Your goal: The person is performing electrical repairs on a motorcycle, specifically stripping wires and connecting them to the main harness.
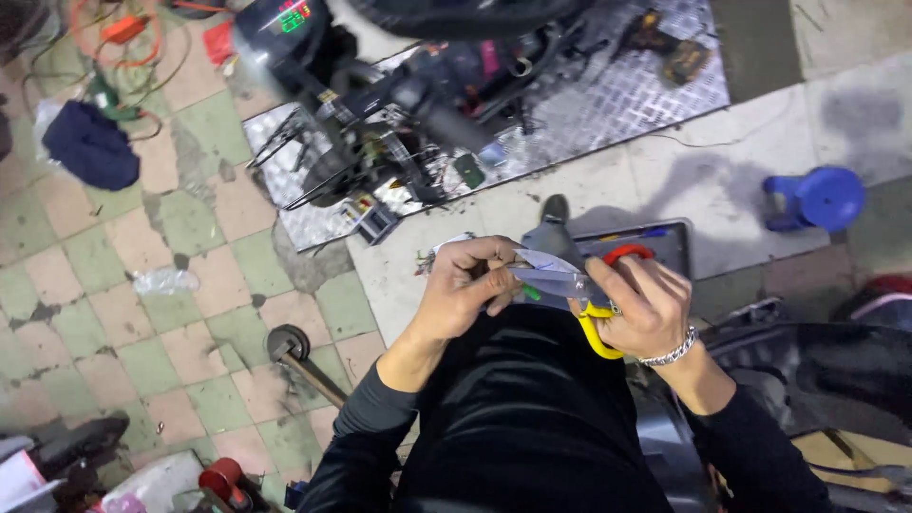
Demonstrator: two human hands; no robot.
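My right hand (642, 306) grips yellow-handled scissors (581, 304), whose blades point left toward my other hand. My left hand (467, 285) pinches a small pale piece (538, 260) with thin wires at the blade tips. A silver bracelet circles my right wrist. Both hands are held in front of my black-clad body, above the floor.
A stripped-down motor scooter (418, 104) stands on a metal tread plate (608, 104) ahead. A grey tool tray (665, 249) lies just beyond my hands. A blue stool (821, 198) is at the right, a dark cloth (90, 144) at the left, a hammer-like tool (296, 353) on the tiles.
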